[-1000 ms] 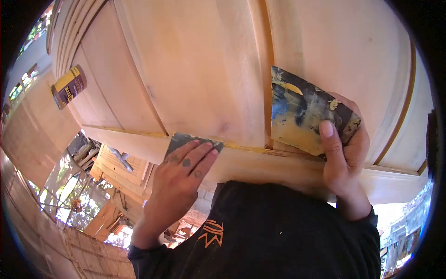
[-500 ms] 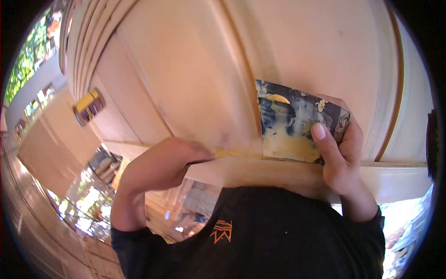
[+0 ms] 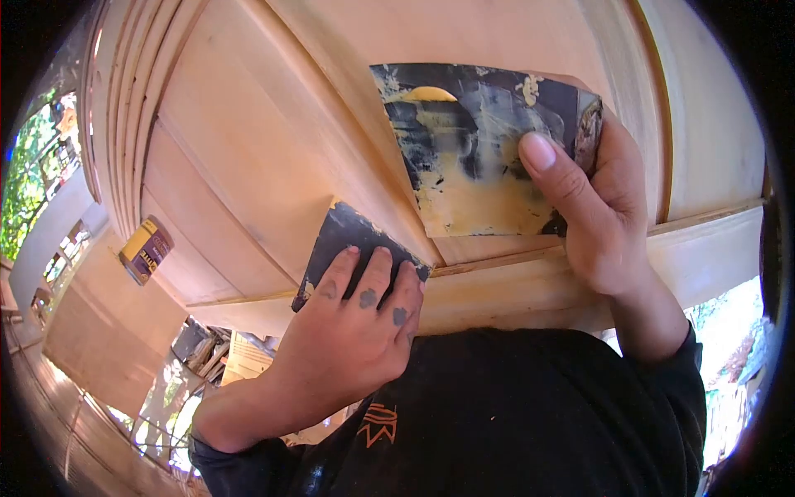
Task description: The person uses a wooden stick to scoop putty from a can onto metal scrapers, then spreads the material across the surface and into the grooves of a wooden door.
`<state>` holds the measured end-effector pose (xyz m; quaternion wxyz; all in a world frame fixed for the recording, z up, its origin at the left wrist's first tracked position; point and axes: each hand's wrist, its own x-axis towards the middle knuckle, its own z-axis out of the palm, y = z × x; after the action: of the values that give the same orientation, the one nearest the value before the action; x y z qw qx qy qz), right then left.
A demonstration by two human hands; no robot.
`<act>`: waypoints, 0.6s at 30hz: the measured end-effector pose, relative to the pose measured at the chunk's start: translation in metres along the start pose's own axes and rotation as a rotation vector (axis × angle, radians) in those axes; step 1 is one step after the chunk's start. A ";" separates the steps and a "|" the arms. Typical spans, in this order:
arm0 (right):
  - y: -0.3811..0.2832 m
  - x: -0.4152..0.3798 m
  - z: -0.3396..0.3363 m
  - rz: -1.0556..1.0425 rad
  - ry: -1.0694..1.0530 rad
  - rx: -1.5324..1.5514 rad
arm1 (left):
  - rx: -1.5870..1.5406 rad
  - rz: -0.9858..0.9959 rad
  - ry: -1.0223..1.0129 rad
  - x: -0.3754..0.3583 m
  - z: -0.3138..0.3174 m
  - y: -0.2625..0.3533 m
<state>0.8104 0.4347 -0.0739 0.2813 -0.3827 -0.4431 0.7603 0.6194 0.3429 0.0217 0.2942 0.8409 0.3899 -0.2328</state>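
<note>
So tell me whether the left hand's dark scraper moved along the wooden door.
Yes. The dark scraper under the left hand slid from the door's lower groove up onto the panel.

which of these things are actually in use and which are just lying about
In use:
left hand pressing a dark scraper to the wood panel
right hand holding a putty-smeared card

Lying about:
can

Head cam, looks fwd/down, v. close to wood panel (image 3: 273, 124).
</note>
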 end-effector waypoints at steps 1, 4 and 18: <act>0.000 0.000 0.001 -0.011 0.011 -0.021 | 0.027 0.010 -0.009 0.000 0.000 0.001; 0.003 0.000 0.004 -0.043 0.033 -0.050 | 0.004 0.034 0.009 0.000 0.002 0.000; -0.002 -0.002 0.002 0.094 0.088 -0.141 | 0.081 0.059 -0.175 -0.053 0.031 -0.031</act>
<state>0.8101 0.4328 -0.0708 0.2370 -0.4548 -0.4644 0.7220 0.5585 0.3103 0.0230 0.2998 0.8396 0.3281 -0.3123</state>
